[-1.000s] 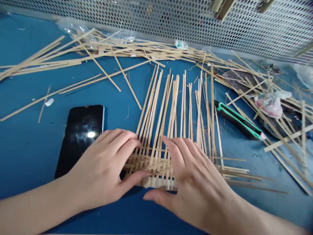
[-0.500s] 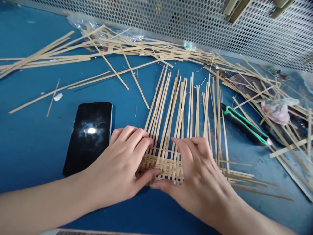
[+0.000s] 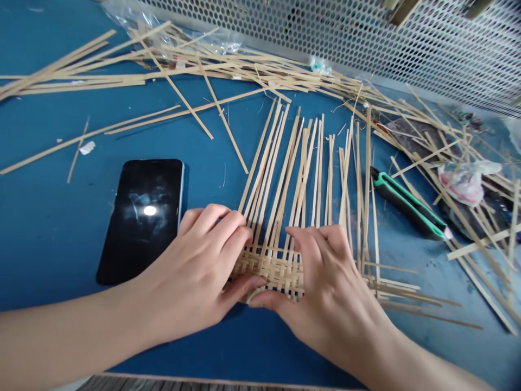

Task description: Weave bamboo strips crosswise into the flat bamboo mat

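Between my hands lies a partly woven mat of pale bamboo strips (image 3: pixel 277 269), with long loose strip ends (image 3: pixel 280 174) fanning away from me and shorter ends sticking out to the right. My left hand (image 3: pixel 211 260) grips the mat's left side, fingers curled over the weave and thumb along the near edge. On the right side my right hand (image 3: pixel 325 277) holds it the same way, its fingers bent onto the strips. The two thumb tips almost meet at the near edge. Both palms hide the mat's side parts.
A black phone (image 3: pixel 140 217) lies left of my hands. To the right rests a black and green utility knife (image 3: pixel 409 203). Loose bamboo strips (image 3: pixel 228 73) pile along the back, before a perforated metal panel (image 3: pixel 325 32). A crumpled plastic wrapper (image 3: pixel 466 182) sits at right on the blue table (image 3: pixel 228 353).
The view has shifted slightly, so the phone and the back strips appear a little higher. Both hands keep nearly the same hold on the mat.
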The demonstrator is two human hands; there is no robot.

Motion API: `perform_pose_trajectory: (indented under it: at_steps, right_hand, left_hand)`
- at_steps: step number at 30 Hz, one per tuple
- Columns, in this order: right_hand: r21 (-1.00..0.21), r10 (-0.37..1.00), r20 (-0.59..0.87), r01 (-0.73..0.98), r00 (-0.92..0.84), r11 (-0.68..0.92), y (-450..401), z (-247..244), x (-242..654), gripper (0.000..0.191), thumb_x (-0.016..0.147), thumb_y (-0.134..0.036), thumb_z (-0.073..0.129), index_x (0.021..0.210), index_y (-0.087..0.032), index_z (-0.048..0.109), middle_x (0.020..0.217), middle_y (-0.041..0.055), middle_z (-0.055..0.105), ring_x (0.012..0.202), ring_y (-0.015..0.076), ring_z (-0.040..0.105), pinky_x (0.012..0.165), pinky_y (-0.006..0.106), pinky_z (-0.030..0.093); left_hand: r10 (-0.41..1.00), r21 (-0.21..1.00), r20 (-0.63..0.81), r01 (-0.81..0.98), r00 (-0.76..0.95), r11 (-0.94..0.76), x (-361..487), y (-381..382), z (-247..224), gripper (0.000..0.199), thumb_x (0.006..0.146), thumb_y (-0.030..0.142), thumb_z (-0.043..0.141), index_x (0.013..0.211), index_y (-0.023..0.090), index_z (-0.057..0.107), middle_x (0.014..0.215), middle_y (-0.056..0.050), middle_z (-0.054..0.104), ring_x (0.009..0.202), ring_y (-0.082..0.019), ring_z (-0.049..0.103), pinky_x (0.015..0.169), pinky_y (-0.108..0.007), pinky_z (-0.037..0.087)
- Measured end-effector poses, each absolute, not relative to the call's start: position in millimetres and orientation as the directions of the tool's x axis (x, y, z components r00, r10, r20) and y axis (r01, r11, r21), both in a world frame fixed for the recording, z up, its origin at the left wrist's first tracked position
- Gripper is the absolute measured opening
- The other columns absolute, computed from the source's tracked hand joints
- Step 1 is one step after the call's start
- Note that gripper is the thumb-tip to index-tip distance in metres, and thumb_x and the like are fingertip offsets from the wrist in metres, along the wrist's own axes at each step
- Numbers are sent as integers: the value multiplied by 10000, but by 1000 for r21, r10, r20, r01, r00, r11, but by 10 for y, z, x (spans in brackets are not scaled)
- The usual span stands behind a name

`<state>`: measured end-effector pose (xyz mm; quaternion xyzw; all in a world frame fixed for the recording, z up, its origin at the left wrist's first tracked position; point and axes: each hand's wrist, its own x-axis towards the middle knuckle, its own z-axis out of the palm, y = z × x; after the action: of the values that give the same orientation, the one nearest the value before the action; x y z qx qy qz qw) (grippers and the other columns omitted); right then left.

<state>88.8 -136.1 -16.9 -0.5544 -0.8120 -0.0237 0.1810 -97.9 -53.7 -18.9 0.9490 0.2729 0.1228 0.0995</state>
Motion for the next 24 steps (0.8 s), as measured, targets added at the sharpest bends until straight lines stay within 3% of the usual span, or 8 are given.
perform_pose_trajectory:
  at_steps: [6,12,16,19,24]
  right_hand:
    - [-190,900,312,908,-305,373,-1379,-150,852,538,709,-519,816,903,-87,561,917,178,563,854,314,453,712,470,493]
    - [-268,935,260,913,-240,308,-1395,-35,923,650,874,-577,619,1140,10,528,1040,189,568,969,305,441,877,457,417]
    - [-357,955,212,894,-207,273,-1445,98,1194,570,991,-540,421,1108,0,558,1044,175,557,991,276,438,902,431,359]
    - [-298,964,205,927,-170,227,-1520,91,1379,436,996,-448,471,1026,-28,585,1022,173,550,1002,296,427,899,448,336]
    - [-364,986,108,918,-128,159,-1598,-24,1495,218,991,-294,518,1008,-88,591,1013,123,548,993,266,408,896,405,346]
  left_hand:
    - [530,228,188,487,827,-843,-983,-527,-214,295,897,420,543,911,125,556,946,-101,560,933,-300,492,729,-425,363]
    - [467,171,231,437,854,-883,-1029,-531,-195,356,894,447,521,1020,118,569,1047,-128,585,1013,-340,497,784,-450,327]
    - [434,165,254,404,864,-900,-1008,-557,-135,344,938,420,472,1079,120,567,1072,-123,574,1047,-332,477,805,-446,317]
    - [401,196,273,357,875,-913,-911,-578,-128,255,934,345,494,1052,136,582,1093,-99,572,1063,-309,472,820,-432,314]
    - [395,273,233,330,888,-903,-668,-608,-148,219,943,323,505,1048,148,587,1120,-71,568,1100,-281,471,859,-432,331]
